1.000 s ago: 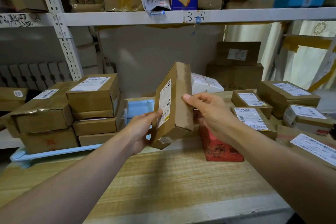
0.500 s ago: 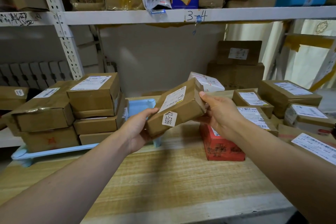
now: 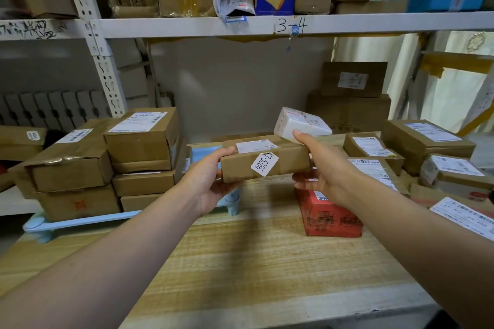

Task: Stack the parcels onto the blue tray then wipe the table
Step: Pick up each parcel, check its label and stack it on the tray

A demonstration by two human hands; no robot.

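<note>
I hold a flat brown parcel point(image 3: 288, 159) level above the table, its white tag reading K1-5286 facing me. My left hand point(image 3: 207, 184) grips its left end, thumb on top. My right hand point(image 3: 323, 168) grips its right end, thumb on top and fingers underneath. The blue tray point(image 3: 80, 222) lies at the left with several brown parcels point(image 3: 141, 141) stacked on it. The held parcel hovers over the tray's right end.
A red parcel point(image 3: 331, 218) sits on the wooden table point(image 3: 267, 262) under my right hand. A white parcel point(image 3: 302, 121) lies behind it, and several labelled brown parcels point(image 3: 425, 141) crowd the right side. A loaded metal shelf point(image 3: 187, 25) runs overhead.
The parcel has turned from standing on edge to lying flat, and both hands have carried it a little further from me, over the tray's right end.
</note>
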